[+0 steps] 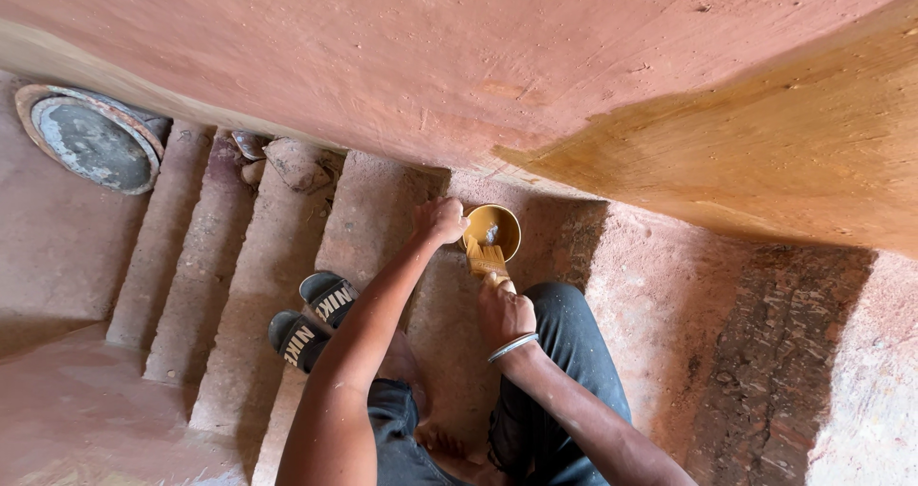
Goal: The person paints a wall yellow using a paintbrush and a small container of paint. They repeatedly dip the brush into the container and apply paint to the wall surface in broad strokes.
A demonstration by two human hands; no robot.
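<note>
Brush (pixel 486 259) loading at a small round bowl (pixel 493 228) of ochre paint, which sits on a rough reddish step (pixel 368 209): the right hand (pixel 505 316) grips the brush handle, bristles at the rim, while the left hand (pixel 441 220) closes on the bowl's edge. Glossy yellow-brown coating (pixel 765 151) covers only the right part of the curved plastered wall (pixel 382 55); the matte pink remainder appears unpainted.

This was an outdoor spot at a mud-built home, on old steps (pixel 239 285) made of reddish earth. A big clay wall (pixel 430 55) rose beside them, partly wet with yellow-brown paint (pixel 794 151). Sandals (pixel 311 319) sat on a step, and a round metal lid (pixel 91 142) lay nearby
</note>
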